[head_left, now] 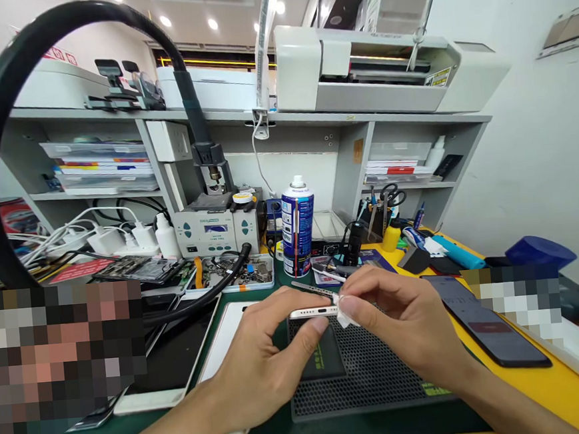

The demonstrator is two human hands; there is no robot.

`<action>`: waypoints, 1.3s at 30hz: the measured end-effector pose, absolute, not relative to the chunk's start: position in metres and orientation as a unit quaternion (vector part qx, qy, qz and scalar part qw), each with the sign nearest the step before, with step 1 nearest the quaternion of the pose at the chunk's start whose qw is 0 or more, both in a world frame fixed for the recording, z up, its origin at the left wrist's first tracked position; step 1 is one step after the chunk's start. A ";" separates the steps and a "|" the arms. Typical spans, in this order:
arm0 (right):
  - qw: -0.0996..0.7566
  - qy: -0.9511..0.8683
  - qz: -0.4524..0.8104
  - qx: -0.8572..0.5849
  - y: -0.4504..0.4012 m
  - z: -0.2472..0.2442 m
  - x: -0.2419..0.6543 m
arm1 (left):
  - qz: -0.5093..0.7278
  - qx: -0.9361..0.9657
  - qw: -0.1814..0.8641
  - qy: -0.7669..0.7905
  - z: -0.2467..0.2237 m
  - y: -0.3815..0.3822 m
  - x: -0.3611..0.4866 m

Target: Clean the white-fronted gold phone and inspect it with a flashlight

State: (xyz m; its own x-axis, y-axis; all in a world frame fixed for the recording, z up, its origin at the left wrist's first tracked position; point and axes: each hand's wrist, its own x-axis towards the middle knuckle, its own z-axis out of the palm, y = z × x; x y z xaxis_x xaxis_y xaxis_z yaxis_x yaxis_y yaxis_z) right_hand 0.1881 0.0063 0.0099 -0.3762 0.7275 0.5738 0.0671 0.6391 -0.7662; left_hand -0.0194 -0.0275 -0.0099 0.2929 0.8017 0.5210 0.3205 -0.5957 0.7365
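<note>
A white phone (307, 313) is held edge-on above the dark honeycomb mat, its bottom edge with the port and small holes facing me. My left hand (267, 352) grips its left part between thumb and fingers. At the phone's right end, my right hand (394, 312) pinches a small white tissue (344, 314) against it. Just behind the phone lies a thin metal strip-like tool (312, 289), partly hidden by the hands. The honeycomb mat (382, 377) lies below both hands, with a dark panel on its left part.
A blue spray can (298, 233) stands behind the hands. A grey soldering station (215, 229) and a parts tray (261, 273) are back left, with a black hose (196, 310) curving forward. Phones lie left, and a dark phone (493, 328) lies right.
</note>
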 end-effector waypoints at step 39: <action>0.471 -0.829 0.226 -0.200 0.008 0.008 0.194 | 0.487 0.758 0.230 0.368 -0.012 -0.027 -0.018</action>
State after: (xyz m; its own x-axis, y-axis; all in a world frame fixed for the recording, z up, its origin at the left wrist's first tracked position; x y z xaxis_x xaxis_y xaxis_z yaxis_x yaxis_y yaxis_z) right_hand 0.1940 0.0075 0.0084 -0.4760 0.5448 0.6903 0.1200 0.8179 -0.5628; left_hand -0.0184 -0.0268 -0.0121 0.2556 0.7816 0.5691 0.3336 -0.6238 0.7068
